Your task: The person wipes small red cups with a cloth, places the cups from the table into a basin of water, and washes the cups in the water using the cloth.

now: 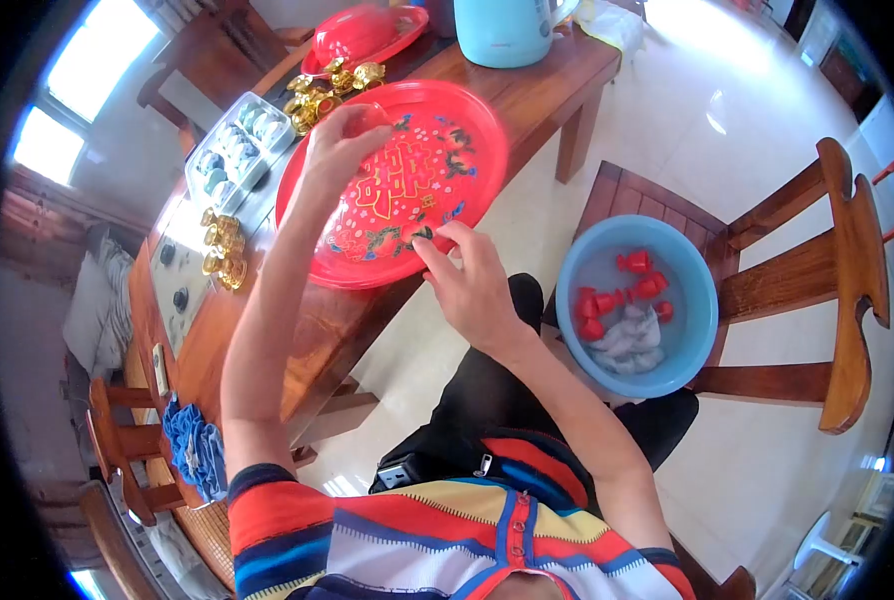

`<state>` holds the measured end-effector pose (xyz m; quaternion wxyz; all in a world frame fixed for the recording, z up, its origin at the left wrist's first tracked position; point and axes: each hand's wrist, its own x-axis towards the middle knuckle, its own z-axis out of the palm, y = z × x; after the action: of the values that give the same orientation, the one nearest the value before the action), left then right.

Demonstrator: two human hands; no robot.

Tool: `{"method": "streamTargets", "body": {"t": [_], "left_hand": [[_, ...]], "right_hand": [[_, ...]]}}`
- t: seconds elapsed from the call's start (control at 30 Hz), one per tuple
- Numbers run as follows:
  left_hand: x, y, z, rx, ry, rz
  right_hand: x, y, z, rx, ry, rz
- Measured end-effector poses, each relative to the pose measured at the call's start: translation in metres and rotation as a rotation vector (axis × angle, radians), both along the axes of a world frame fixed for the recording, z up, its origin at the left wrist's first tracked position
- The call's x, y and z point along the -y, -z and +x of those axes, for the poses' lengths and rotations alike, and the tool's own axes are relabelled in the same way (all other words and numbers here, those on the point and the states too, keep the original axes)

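Observation:
A large round red tray (437,180) with a gold and floral pattern lies at the edge of the wooden table. My left hand (345,145) is over the tray's far left part, its fingers curled around a small red, see-through item that is hard to make out. Over the tray's near right edge is my right hand (462,265), thumb and forefinger apart, nothing visible between them. Gold cups (315,103) stand just beyond the tray, and more gold cups (225,248) are to its left.
A blue basin (709,300) holding red cups (651,285) and a white cloth (629,345) sits on a wooden chair (782,300) at right. On the table (557,95) are a light blue kettle (504,35), a clear box (239,150) of small cups and a red dish (357,38).

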<state>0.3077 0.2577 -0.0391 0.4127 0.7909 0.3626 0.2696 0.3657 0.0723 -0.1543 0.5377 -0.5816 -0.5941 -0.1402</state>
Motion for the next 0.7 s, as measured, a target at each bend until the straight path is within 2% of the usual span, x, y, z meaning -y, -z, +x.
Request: {"method": "streamTargets", "body": {"t": [0.07, 0.1, 0.17, 0.2, 0.3, 0.43, 0.53, 0.57, 0.6, 0.7], "left_hand": [[-0.05, 0.022, 0.012, -0.039, 0.047, 0.233], [-0.06, 0.026, 0.019, -0.038, 0.047, 0.233], [-0.075, 0.029, 0.033, -0.275, 0.13, 0.479], [-0.082, 0.033, 0.042, -0.272, 0.134, 0.478], [-0.091, 0.044, 0.072, -0.499, 0.2, 0.703], [-0.098, 0.054, 0.091, -0.664, 0.219, 0.805], [-0.113, 0.066, 0.09, -0.515, 0.311, 0.896], [-0.12, 0.062, 0.093, -0.633, 0.34, 0.704], [-0.1, 0.05, 0.091, -0.677, 0.233, 0.684], [-0.103, 0.035, 0.089, -0.826, 0.232, 0.668]], "right_hand": [[0.005, 0.004, 0.001, 0.032, 0.007, 0.001], [0.01, 0.005, 0.0, 0.011, 0.03, 0.009], [0.02, 0.005, -0.001, -0.007, 0.056, 0.018], [0.027, 0.005, 0.0, -0.043, 0.065, -0.015], [0.048, 0.015, 0.005, -0.095, 0.105, -0.081], [0.08, 0.03, 0.016, -0.169, 0.165, -0.179], [0.095, 0.042, 0.022, -0.184, 0.226, -0.204], [0.099, 0.046, 0.023, -0.199, 0.231, -0.211], [0.102, 0.049, 0.024, -0.215, 0.234, -0.217], [0.106, 0.052, 0.025, -0.223, 0.239, -0.227]]}}
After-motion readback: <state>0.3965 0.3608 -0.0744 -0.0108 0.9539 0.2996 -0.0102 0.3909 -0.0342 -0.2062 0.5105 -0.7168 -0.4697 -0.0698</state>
